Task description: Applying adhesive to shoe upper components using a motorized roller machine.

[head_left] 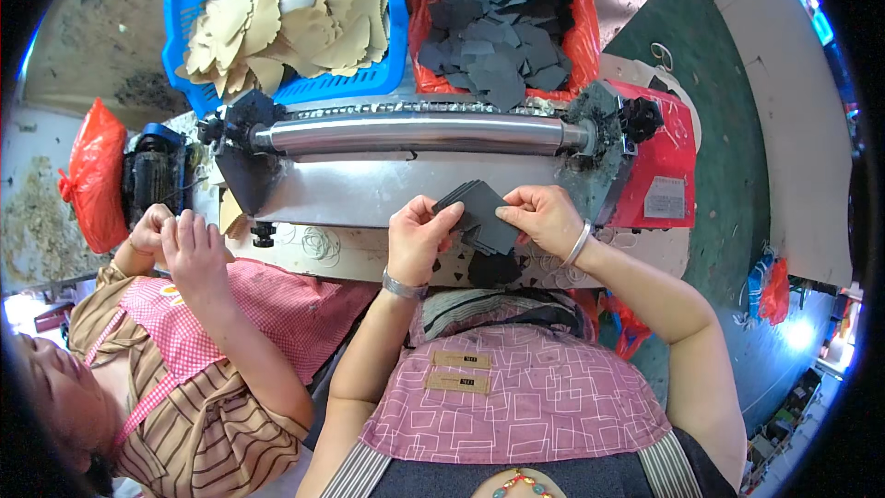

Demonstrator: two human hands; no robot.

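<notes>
A small stack of dark grey, flat cut pieces (481,215) is held between my two hands, slightly fanned at its upper left edge. My left hand (419,232) pinches the stack's left side, thumb on top. At the right corner my right hand (544,219) grips it between thumb and fingers. Just below the stack, more dark pieces (494,269) lie on the white table edge. Beyond my hands stands a machine with a long shiny metal roller (419,135) and a smooth metal plate (406,192) in front of it.
Behind the roller sit a blue basket (398,37) of beige cut pieces and a red bag (583,46) of dark grey ones. A co-worker's hands (184,244) are at the left, near a tied red bag (97,175). The machine's red housing (678,143) is at right.
</notes>
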